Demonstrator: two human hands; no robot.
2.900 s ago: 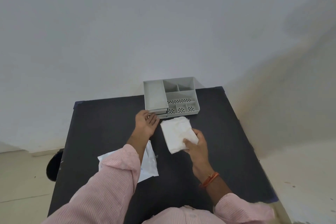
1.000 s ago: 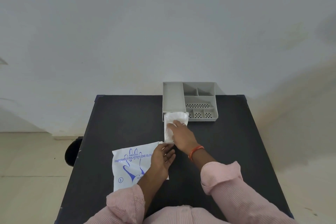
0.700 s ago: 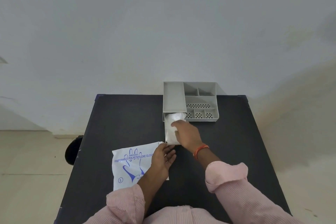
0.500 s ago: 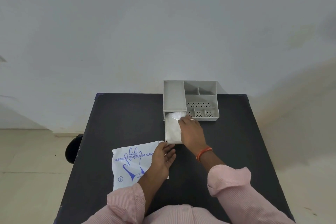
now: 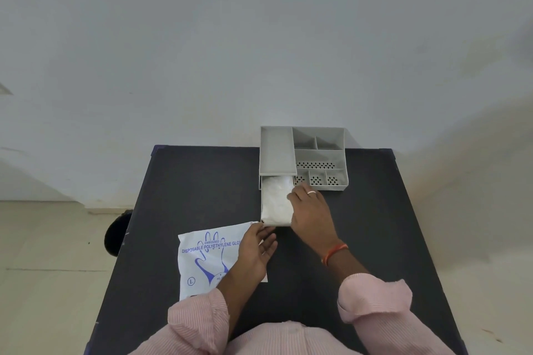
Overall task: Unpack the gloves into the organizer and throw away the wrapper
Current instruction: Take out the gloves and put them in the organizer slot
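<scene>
gloves [image 5: 275, 200] lie in the pulled-out drawer [image 5: 276, 221] at frame centre, long axis toward the organizer [image 5: 302, 157]; right hand [image 5: 310, 209] rests open alongside, left hand [image 5: 255, 251] flat on the wrapper [image 5: 207, 259].

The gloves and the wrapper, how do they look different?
The gloves are plain white and crinkly; the wrapper is white with blue writing and a hand drawing. The gloves lie in the organizer's pulled-out drawer; the wrapper lies flat on the table. Each has a hand on it.
</scene>
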